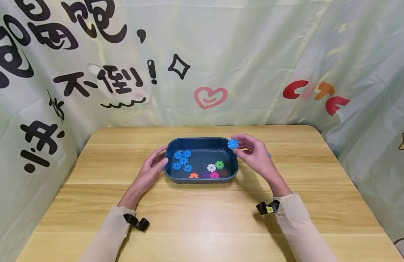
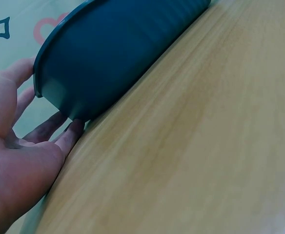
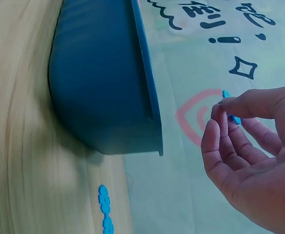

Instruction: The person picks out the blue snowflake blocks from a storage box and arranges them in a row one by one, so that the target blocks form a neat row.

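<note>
A dark blue tray-like basin (image 1: 202, 181) stands on the table. My left hand (image 1: 153, 164) holds its left end, thumb at the rim and other fingers along the outer wall; the left wrist view shows fingertips low against the basin (image 2: 118, 53). Above the basin's right rim, my right hand (image 1: 254, 153) pinches a blue snowflake disc (image 1: 233, 144) between thumb and fingertips. The disc (image 3: 235, 118) is seen nearly edge-on in the right wrist view. Inside the basin, several blue discs (image 1: 183, 161) lie at the left. White (image 1: 211, 167), green (image 1: 220, 165), pink (image 1: 214, 175), brown (image 1: 223, 173), orange (image 1: 193, 175) and purple discs lie at the right.
More blue discs (image 3: 105, 207) lie on the table right of the basin, mostly hidden behind my right hand in the head view. The wooden table (image 1: 195, 218) backs onto a printed curtain (image 1: 248, 65). Each wrist wears a small black camera (image 1: 141, 223).
</note>
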Demonstrator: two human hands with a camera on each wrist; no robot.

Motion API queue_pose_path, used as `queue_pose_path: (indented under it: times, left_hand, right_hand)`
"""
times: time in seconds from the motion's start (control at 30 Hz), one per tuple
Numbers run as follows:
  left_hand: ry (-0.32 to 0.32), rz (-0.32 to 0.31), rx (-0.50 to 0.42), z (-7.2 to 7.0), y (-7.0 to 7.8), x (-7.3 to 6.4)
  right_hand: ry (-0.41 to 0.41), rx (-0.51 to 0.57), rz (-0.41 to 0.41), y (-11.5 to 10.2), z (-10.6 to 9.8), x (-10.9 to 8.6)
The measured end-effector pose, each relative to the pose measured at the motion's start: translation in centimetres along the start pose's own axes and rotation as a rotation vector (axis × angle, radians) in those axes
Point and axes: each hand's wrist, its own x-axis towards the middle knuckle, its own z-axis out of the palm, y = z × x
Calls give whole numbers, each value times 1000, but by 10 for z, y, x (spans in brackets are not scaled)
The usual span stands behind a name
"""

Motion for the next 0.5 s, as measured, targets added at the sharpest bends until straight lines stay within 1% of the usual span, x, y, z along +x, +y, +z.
queue_pose_path:
  times: [0.2, 0.5]
  left_hand:
    - [-1, 2, 1, 1, 0, 0]
    - [0, -7, 13, 0, 1, -1]
  right_hand:
    - [26, -13, 7, 3, -10, -7]
    - [81, -37, -8, 11, -25, -17]
